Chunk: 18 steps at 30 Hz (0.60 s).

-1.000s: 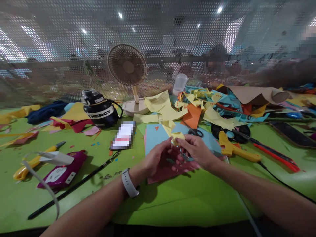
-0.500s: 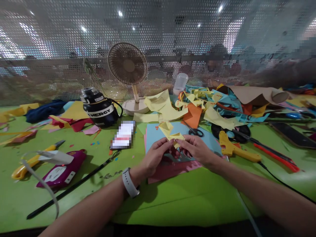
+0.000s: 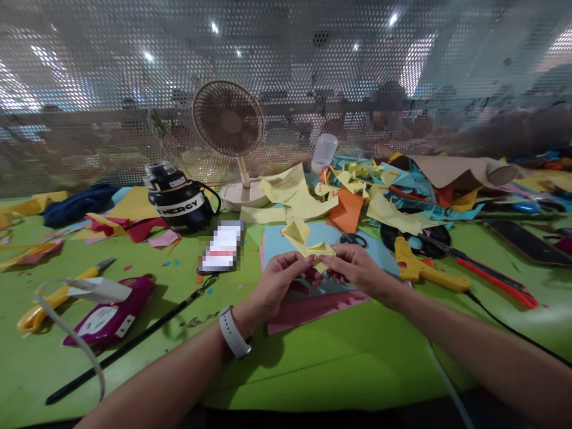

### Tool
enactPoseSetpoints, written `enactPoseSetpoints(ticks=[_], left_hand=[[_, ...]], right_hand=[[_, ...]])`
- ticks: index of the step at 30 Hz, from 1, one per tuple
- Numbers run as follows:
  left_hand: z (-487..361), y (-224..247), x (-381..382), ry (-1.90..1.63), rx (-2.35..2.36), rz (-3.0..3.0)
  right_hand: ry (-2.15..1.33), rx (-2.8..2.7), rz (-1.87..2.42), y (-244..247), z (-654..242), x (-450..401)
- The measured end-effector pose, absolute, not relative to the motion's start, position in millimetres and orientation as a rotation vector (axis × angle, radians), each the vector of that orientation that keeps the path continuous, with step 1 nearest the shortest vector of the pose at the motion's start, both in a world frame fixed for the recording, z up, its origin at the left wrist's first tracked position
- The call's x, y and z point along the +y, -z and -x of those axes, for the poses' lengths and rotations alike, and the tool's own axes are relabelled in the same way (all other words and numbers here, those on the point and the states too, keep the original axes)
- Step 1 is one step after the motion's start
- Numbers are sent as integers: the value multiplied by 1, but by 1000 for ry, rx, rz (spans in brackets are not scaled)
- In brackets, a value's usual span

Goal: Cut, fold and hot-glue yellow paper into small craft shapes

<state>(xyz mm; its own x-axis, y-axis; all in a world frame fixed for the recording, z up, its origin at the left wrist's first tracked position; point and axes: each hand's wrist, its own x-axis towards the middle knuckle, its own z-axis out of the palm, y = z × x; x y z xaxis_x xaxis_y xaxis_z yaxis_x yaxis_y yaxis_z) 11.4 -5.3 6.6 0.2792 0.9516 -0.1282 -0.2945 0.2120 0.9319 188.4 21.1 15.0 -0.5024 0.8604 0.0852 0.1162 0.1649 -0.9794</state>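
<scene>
A folded yellow paper piece (image 3: 297,233) is pinched between both hands above a stack of blue paper (image 3: 375,253) and pink paper (image 3: 313,314). My left hand (image 3: 281,280), with a pale watch at the wrist, grips its lower part from the left. From the right, my right hand (image 3: 360,271) grips the same part, fingertips almost meeting those of the left. Dark scissors (image 3: 353,238) lie on the blue sheet just behind the right hand. Some fingers curl under the paper and are partly hidden.
On the green table (image 3: 357,369) are a fan (image 3: 230,119), a black flask (image 3: 179,199), a phone (image 3: 222,247), a purple power strip (image 3: 111,316), a yellow glue gun (image 3: 429,274), a red-black cutter (image 3: 496,280) and heaped paper pieces (image 3: 357,176).
The upper flap of the yellow paper stands a little wider and further left. Both hands keep their grip in nearly the same place, and the view has shifted slightly.
</scene>
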Motion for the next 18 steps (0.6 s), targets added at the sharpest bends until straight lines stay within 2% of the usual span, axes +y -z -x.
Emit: enactPoseSetpoints(ticks=[18], left_hand=[[-12,-8,-6,-1044,850,-996]], right_hand=[[-1427,-1641,976,-14,-188,23]])
